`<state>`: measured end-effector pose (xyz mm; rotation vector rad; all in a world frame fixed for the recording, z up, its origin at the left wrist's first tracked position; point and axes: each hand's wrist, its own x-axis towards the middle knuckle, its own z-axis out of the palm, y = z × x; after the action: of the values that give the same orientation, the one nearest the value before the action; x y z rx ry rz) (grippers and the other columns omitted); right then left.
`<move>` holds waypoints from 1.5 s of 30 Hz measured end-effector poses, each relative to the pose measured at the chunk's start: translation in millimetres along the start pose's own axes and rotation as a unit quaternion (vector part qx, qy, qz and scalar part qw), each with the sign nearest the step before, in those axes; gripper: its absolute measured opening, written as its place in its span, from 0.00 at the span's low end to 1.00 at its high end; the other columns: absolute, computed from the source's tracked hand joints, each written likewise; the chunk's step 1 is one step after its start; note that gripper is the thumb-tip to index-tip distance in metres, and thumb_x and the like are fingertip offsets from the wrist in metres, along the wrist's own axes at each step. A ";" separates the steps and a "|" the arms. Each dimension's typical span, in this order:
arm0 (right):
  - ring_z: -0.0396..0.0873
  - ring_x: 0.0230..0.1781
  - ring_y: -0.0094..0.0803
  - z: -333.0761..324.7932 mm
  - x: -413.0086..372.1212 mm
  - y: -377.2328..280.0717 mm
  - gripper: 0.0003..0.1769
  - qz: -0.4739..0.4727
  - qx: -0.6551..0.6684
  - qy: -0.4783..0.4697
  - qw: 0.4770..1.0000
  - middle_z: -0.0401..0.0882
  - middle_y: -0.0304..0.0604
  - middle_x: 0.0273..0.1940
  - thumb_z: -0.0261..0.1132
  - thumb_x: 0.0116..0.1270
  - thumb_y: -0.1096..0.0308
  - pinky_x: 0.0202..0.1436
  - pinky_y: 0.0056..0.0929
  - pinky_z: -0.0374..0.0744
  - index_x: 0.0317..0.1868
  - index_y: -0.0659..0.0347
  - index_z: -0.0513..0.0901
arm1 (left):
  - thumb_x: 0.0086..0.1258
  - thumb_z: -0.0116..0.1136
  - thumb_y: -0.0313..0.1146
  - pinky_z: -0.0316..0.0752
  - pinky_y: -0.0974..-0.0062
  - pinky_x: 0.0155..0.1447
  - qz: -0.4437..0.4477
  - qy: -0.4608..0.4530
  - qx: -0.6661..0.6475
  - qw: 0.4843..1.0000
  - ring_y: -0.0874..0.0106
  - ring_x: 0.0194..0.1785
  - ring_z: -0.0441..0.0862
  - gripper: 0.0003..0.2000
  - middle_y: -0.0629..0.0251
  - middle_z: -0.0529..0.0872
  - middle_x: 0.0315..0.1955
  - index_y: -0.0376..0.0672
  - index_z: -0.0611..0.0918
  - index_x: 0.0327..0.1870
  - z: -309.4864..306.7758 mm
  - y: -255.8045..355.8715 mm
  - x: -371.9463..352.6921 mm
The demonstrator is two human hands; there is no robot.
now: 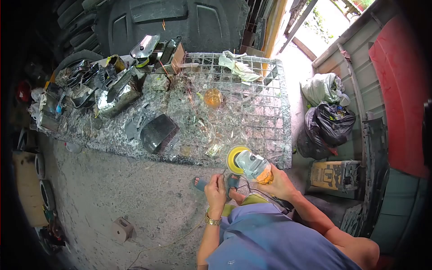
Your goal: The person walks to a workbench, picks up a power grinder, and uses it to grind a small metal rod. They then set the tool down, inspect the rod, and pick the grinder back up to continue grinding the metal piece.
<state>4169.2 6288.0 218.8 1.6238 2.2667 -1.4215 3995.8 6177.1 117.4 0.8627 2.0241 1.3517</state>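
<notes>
My right hand (282, 183) is wrapped round the orange body of an angle grinder (253, 164), which has a yellow disc (236, 158) on its head, near the table's front edge. Left of the disc, my left hand (215, 191) is closed, with fingertips pinched together on something small and thin that I cannot make out. A black carbon-patterned part (157, 133) lies on the worktable (103, 139), left of the grinder. Farther back sits a round orange disc (213, 97).
Foil-wrapped moulds (118, 93) and dark parts crowd the table's left. A pale glove (238, 66) lies on the grid at the back. Bags (330, 123) and a yellow box (334, 175) stand at the right. A cable (180, 234) crosses the floor near a brown block (123, 229).
</notes>
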 end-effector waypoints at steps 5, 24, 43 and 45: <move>0.81 0.44 0.29 6.0 3.6 23.9 0.34 -0.027 0.073 0.017 0.997 0.82 0.47 0.42 0.76 0.51 0.61 0.51 0.29 0.76 0.55 0.68 0.72 | 0.71 0.54 0.31 0.63 0.70 0.30 0.013 0.015 -0.004 1.000 0.68 0.18 0.66 0.10 0.59 0.74 0.14 0.35 0.77 0.30 -0.9 -2.1 0.2; 0.82 0.44 0.48 4.8 -5.6 3.6 0.34 -0.028 -0.041 0.013 0.999 0.82 0.55 0.40 0.76 0.49 0.56 0.47 0.38 0.77 0.51 0.68 0.73 | 0.71 0.52 0.31 0.65 0.65 0.26 0.076 0.021 0.057 0.995 0.58 0.20 0.75 0.08 0.56 0.76 0.16 0.38 0.77 0.32 1.8 -5.8 -1.7; 0.73 0.41 0.20 -9.6 6.5 34.8 0.28 -0.041 0.242 0.011 0.969 0.77 0.36 0.43 0.72 0.54 0.73 0.45 0.21 0.74 0.55 0.66 0.71 | 0.73 0.52 0.30 0.67 0.75 0.30 0.020 0.055 -0.026 0.998 0.78 0.25 0.70 0.07 0.67 0.77 0.25 0.35 0.77 0.41 0.8 -4.5 -10.3; 0.73 0.41 0.20 -10.5 5.3 36.9 0.28 -0.045 0.240 0.012 0.970 0.77 0.36 0.44 0.72 0.54 0.73 0.46 0.21 0.74 0.55 0.66 0.71 | 0.73 0.52 0.30 0.66 0.77 0.30 0.019 0.056 -0.032 0.998 0.80 0.26 0.68 0.07 0.68 0.77 0.26 0.35 0.77 0.41 -2.4 2.8 -10.4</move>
<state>4199.5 6300.7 198.4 1.6583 2.1442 -2.1144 4001.3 6168.6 121.9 0.8181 2.0439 1.5085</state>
